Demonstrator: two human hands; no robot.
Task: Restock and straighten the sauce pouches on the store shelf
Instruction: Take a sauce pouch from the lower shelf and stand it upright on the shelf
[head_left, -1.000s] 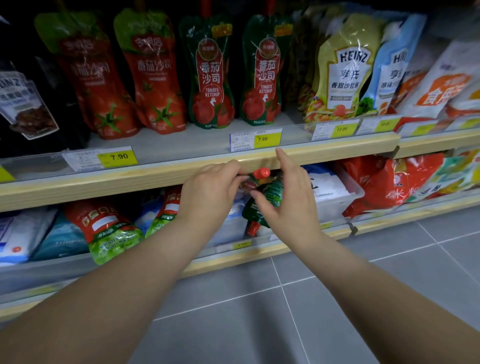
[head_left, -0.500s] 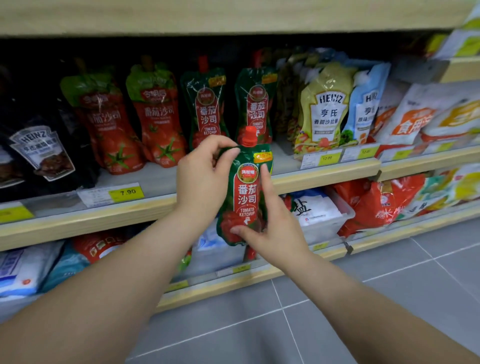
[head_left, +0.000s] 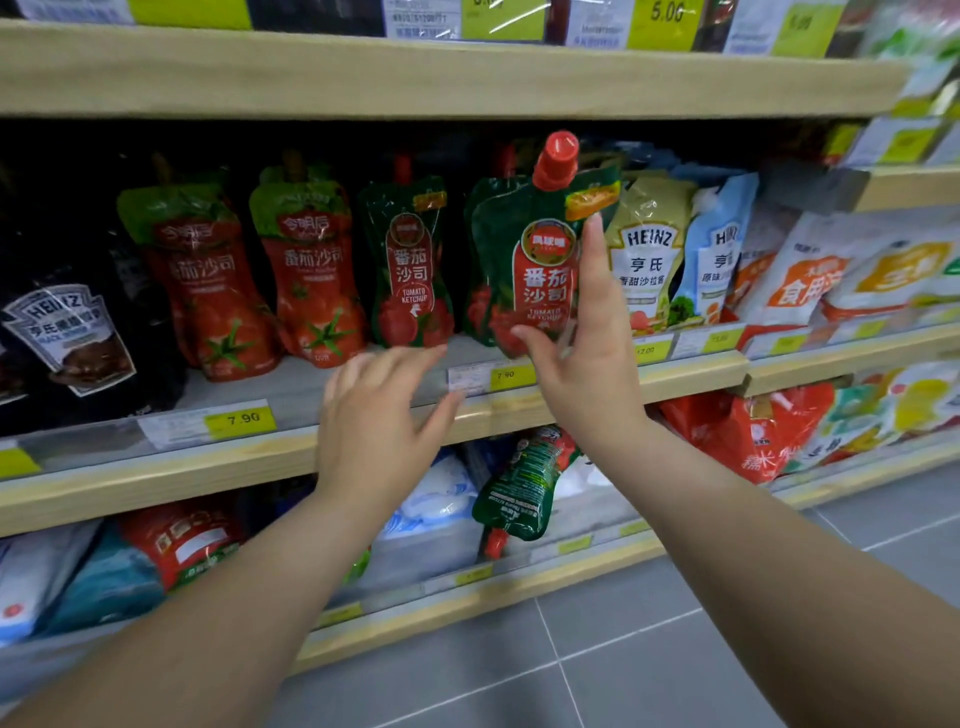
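Wooden-edged store shelves (head_left: 363, 452) fill the head view, with grey floor tiles (head_left: 597, 675) below and yellow price tags (head_left: 241, 420) along the front edges.

On the middle shelf, a row of pouches stands upright toward its back: a dark Heinz pouch (head_left: 67, 338) at the left end, two red tomato sauce pouches (head_left: 311, 280), then a dark green ketchup pouch (head_left: 410, 270), and further right a yellow-green Heinz pouch (head_left: 649, 254) beside a light blue one (head_left: 719, 249).

The right hand (head_left: 587, 364) holds a green ketchup pouch with a red cap (head_left: 530, 260) upright over the front edge of the middle shelf. Its thumb presses the lower front of the pouch and its index finger lies up the pouch's right side; the other fingers are hidden behind it. This pouch sits directly in front of another green pouch (head_left: 475, 249) standing on the shelf, whether touching it I cannot tell.

The left hand (head_left: 379, 415) is blurred, fingers spread and released, grasping nothing, near the front edge of the middle shelf just left of the held pouch.

On the lower shelf, one more green ketchup pouch (head_left: 519, 488) hangs cap-down at the front edge, among white and blue packets (head_left: 441, 493). Red bags (head_left: 737, 441) lie at the right end.
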